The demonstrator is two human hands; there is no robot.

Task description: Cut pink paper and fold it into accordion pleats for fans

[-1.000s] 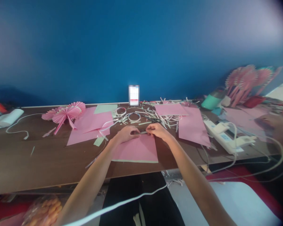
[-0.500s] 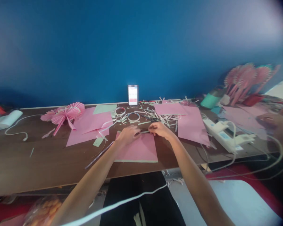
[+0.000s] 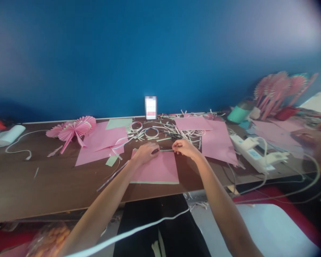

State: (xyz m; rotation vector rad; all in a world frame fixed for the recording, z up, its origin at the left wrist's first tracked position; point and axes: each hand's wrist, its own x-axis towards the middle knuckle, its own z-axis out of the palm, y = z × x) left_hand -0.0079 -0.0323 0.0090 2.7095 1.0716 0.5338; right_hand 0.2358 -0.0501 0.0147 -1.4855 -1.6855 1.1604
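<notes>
A pink sheet of paper (image 3: 155,172) lies on the table in front of me, with pale strips along its near and far edges. My left hand (image 3: 147,152) rests over the sheet's far left part, fingers bent and closed at the left end of a narrow pale strip (image 3: 166,150). At the sheet's far right corner, my right hand (image 3: 184,147) pinches the strip's other end between thumb and fingers. The fingertips are small and partly hidden. Just beyond my right hand is a dark tool, perhaps scissors (image 3: 173,135).
Tape rolls (image 3: 151,133) and heaped paper scraps (image 3: 194,135) lie beyond my hands. Pink sheets (image 3: 219,144) flank them. Folded pink paper fans (image 3: 76,130) are at left, a white power strip (image 3: 253,155) at right. Another person's hand (image 3: 307,137) is far right. A phone (image 3: 151,107) stands behind.
My right hand has slid slightly to the right along the sheet's far edge, so more of the pale strip shows between my hands. My left hand has hardly moved.
</notes>
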